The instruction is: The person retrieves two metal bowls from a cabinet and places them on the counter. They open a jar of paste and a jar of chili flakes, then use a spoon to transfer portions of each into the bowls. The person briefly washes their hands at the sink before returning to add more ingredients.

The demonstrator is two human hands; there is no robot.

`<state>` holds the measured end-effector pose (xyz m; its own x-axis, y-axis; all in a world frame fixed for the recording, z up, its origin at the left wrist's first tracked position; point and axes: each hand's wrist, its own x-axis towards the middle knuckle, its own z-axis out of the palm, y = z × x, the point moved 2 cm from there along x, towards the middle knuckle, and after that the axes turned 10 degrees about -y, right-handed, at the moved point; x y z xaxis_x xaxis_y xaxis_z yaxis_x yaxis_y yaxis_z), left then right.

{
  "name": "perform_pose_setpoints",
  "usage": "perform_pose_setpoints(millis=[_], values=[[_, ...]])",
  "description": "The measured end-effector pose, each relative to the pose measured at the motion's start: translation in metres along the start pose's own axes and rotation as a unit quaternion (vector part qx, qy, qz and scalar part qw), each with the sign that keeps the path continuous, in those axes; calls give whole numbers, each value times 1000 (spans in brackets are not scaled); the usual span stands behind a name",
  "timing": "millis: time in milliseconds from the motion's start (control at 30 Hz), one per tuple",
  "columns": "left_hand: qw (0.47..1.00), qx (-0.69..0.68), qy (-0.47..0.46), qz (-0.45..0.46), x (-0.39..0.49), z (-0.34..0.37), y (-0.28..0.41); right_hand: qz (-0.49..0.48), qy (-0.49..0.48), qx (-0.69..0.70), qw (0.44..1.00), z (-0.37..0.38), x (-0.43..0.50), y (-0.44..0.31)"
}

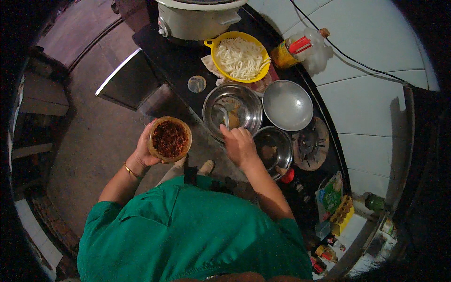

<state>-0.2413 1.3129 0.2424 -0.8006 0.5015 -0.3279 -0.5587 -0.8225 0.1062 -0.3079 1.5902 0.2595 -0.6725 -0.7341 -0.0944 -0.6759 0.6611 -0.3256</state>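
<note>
A round open jar [170, 139] of dark red chili paste sits in my left hand [143, 145], held over the floor just off the counter's edge. My right hand [241, 145] grips the handle of a spoon [226, 118]. The spoon's head rests inside a wide stainless steel bowl [252, 102], by a patch of brown sauce or paste [233, 119]. Beside that bowl stands a smaller steel bowl [282, 139] with something brownish at its bottom, partly hidden by my right arm. A pale metal bowl [288, 105] is on the far side.
Behind the bowls, a yellow colander [208, 43] of white noodles [241, 58] rests on a cloth. A round clear lid [196, 84] lies near the black counter's edge. Further back stands a white electric cooker [193, 24]. A yellow-labelled container [284, 55] is by the tiled wall.
</note>
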Motion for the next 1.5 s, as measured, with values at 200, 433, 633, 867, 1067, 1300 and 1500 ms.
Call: perform_pose_setpoints(millis=[200, 433, 633, 867, 1067, 1300, 1500], values=[[997, -5, 81, -2, 0, 1, -5, -18, 31, 29, 999, -6, -7, -5], [994, 0, -108, -24, 0, -1, -2, 3, 87, 128, 988, -18, -14, -3], [996, 11, -88, -22, 2, -5, -7, 164, 178, 519, 820, -44, -48, 1], [993, -30, -106, -30, 14, -6, -6, 145, 213, 507, 822, -90, -68, -27], [999, 34, -39, 13, 20, 9, -12, 74, 247, 507, 823, -132, -86, -68], [998, 45, -31, 5, 24, 12, -15, -118, 149, 397, 898, -155, -74, -90], [984, 141, -98, 46, 20, 27, -17, -108, 86, 271, 953, -162, -56, -105]])
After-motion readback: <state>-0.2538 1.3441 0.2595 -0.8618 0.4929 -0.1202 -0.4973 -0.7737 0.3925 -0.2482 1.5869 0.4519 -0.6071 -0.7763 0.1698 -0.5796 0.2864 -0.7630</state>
